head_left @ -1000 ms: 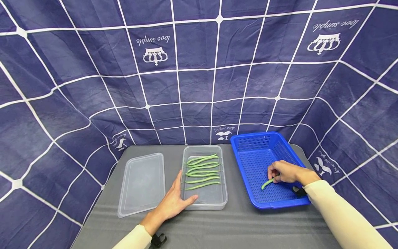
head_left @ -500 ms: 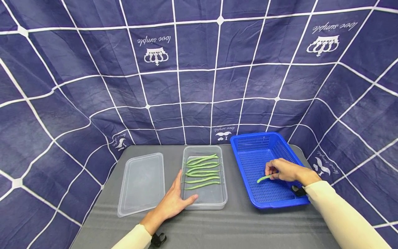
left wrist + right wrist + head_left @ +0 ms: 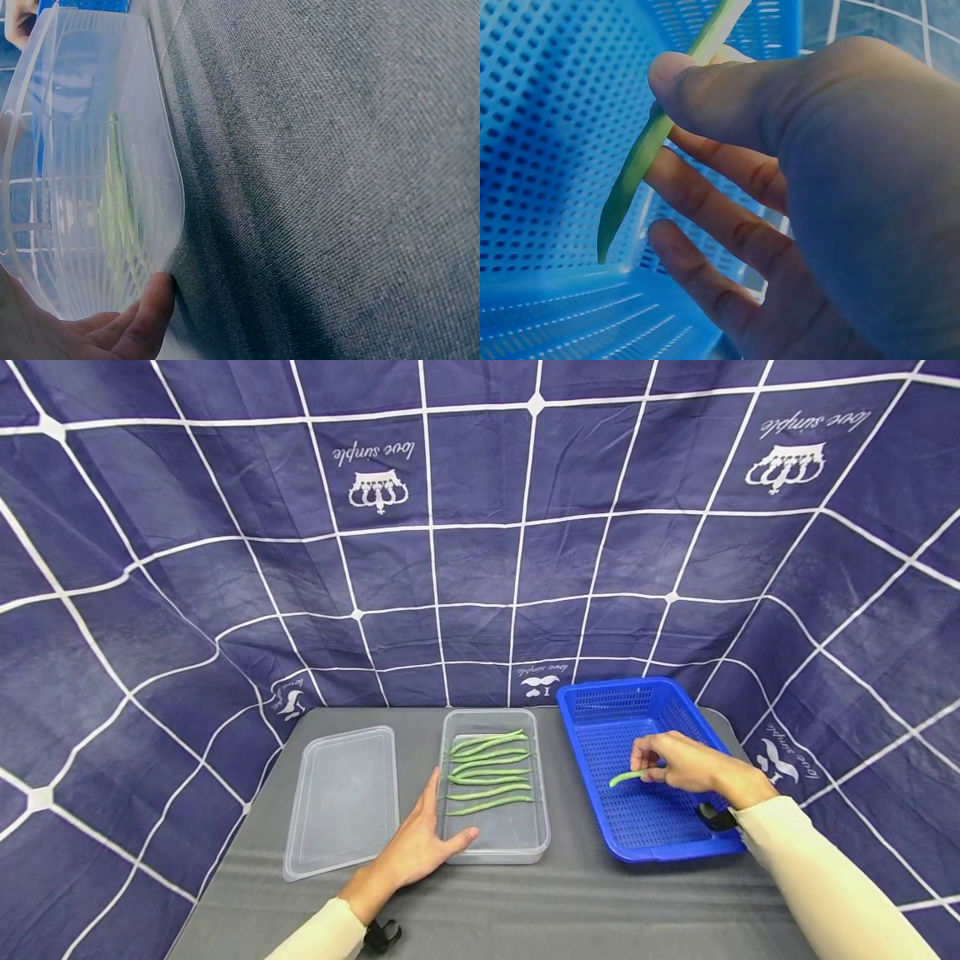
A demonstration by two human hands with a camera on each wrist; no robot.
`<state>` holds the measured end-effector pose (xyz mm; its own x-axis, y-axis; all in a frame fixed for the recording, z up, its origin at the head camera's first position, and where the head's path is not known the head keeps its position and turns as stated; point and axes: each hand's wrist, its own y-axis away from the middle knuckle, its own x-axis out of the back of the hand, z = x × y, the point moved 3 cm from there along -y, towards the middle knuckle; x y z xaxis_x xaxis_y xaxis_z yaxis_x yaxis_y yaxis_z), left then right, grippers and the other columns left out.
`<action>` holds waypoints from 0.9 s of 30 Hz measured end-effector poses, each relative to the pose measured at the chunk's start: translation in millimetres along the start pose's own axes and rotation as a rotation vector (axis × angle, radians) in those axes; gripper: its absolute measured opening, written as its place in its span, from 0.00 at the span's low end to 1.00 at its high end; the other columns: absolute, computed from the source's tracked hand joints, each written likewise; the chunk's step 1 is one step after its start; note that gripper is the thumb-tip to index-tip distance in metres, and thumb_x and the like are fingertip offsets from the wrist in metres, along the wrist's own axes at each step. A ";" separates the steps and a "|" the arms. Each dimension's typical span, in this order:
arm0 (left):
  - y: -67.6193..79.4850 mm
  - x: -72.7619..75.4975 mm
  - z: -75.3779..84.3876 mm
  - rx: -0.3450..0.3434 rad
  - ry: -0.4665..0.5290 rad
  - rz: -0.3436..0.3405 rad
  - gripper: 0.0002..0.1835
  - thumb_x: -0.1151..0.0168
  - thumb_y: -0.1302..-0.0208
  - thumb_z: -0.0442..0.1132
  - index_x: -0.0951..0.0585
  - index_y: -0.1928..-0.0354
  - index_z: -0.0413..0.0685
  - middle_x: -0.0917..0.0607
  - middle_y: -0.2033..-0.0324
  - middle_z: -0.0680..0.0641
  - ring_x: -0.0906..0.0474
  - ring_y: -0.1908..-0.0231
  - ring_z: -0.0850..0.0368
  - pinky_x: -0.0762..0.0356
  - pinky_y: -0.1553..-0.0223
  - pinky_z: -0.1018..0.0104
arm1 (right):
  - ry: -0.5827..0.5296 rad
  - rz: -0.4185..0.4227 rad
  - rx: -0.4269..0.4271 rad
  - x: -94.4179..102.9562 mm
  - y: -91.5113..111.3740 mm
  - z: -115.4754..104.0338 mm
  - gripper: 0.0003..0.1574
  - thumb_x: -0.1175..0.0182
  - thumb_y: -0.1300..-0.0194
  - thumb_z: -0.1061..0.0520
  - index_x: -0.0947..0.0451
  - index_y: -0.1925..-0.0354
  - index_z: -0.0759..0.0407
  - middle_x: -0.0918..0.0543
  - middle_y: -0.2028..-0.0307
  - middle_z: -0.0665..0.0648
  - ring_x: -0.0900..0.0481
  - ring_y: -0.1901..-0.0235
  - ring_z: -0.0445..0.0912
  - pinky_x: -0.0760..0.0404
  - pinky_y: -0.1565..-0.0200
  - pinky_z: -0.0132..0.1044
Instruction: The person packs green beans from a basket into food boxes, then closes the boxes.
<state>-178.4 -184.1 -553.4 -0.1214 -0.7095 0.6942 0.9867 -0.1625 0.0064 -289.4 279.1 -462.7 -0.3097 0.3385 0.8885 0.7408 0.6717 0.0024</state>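
Observation:
Between thumb and fingers, my right hand (image 3: 678, 762) pinches a green bean (image 3: 634, 161) over the blue plastic basket (image 3: 611, 827). One end of the bean points out to the left in the head view; in the right wrist view the thumb lies across it. My left hand (image 3: 420, 843) rests against the near left side of a clear plastic container (image 3: 498, 843), fingers extended along its wall and thumb at the front rim. Several green beans (image 3: 489, 793) lie crosswise in rows in the container's far and middle part. Through the ribbed wall they show blurred in the left wrist view.
A translucent lid (image 3: 345, 802) lies flat on the grey cloth-covered table (image 3: 525, 910), left of the container. A navy curtain (image 3: 480, 568) with white grid lines rises behind the table and along both sides. The basket stands at the right, its walls higher than its floor.
My right hand has moved a little up and to the left in the head view, carrying the bean, which now lies more level. The left hand and the container have stayed put.

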 end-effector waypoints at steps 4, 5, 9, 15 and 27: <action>0.5 -0.3 -0.2 0.001 -0.002 -0.001 0.73 0.20 0.30 0.69 0.56 0.03 0.45 0.40 0.07 0.32 0.35 0.12 0.27 0.31 0.15 0.28 | 0.013 0.019 0.002 2.8 -0.3 -7.4 0.17 0.21 0.29 0.65 0.14 0.60 0.43 0.12 0.64 0.37 0.18 0.61 0.30 0.13 0.52 0.42; 0.6 -0.4 -0.2 0.000 -0.003 -0.001 0.73 0.20 0.30 0.69 0.56 0.03 0.45 0.40 0.07 0.32 0.35 0.12 0.27 0.31 0.15 0.28 | 0.015 0.021 0.002 3.1 -0.4 -9.5 0.17 0.21 0.29 0.65 0.15 0.60 0.43 0.13 0.64 0.37 0.19 0.61 0.30 0.13 0.53 0.42; 0.1 -0.7 0.0 -0.007 0.001 0.001 0.72 0.20 0.30 0.68 0.56 0.03 0.45 0.40 0.07 0.32 0.35 0.11 0.27 0.31 0.15 0.28 | 0.018 0.039 0.002 3.8 -0.5 -17.6 0.17 0.21 0.29 0.66 0.15 0.60 0.43 0.14 0.66 0.38 0.20 0.62 0.30 0.15 0.55 0.42; -0.4 -0.3 0.4 -0.004 0.010 0.004 0.72 0.20 0.30 0.68 0.57 0.03 0.48 0.40 0.07 0.31 0.36 0.11 0.27 0.32 0.15 0.28 | -0.005 0.068 0.031 2.1 -4.3 -29.5 0.19 0.22 0.29 0.67 0.15 0.59 0.43 0.13 0.67 0.39 0.19 0.64 0.30 0.14 0.57 0.41; 0.7 -0.2 0.8 -0.001 0.004 0.001 0.72 0.20 0.30 0.69 0.57 0.03 0.49 0.39 0.08 0.30 0.35 0.12 0.26 0.31 0.15 0.28 | 0.016 0.087 0.028 3.6 -8.1 -45.7 0.17 0.22 0.28 0.67 0.14 0.57 0.44 0.13 0.66 0.38 0.18 0.63 0.30 0.15 0.57 0.36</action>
<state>-177.5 -183.5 -553.0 -0.1210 -0.7126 0.6911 0.9867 -0.1623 0.0054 -269.3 244.8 -438.6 -0.2354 0.3863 0.8919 0.7473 0.6586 -0.0880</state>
